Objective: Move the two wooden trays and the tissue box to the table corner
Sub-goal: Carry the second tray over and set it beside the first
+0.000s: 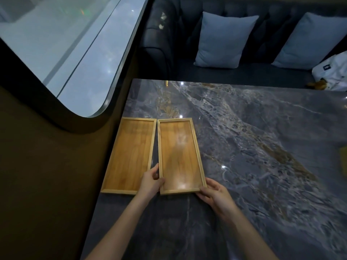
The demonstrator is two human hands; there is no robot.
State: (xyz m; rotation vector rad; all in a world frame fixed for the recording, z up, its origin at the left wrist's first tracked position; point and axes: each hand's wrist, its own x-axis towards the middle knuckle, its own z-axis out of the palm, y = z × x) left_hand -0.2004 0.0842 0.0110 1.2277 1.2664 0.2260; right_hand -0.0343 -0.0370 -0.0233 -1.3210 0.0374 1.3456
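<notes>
Two long, empty wooden trays lie side by side near the left edge of the dark marble table (262,147). The left tray (129,154) runs along the table's left edge. The right tray (179,154) sits just beside it, with a narrow gap between them. My left hand (151,182) grips the right tray's near left corner, fingers in the gap. My right hand (214,194) holds its near right corner. A yellowish object (343,160), cut off at the right frame edge, may be the tissue box; I cannot tell.
A brown wall and a curved window (65,53) run along the table's left side. Beyond the far edge is a dark sofa (169,44) with two pale cushions (225,40). A white bag (332,74) lies on the seat at the right.
</notes>
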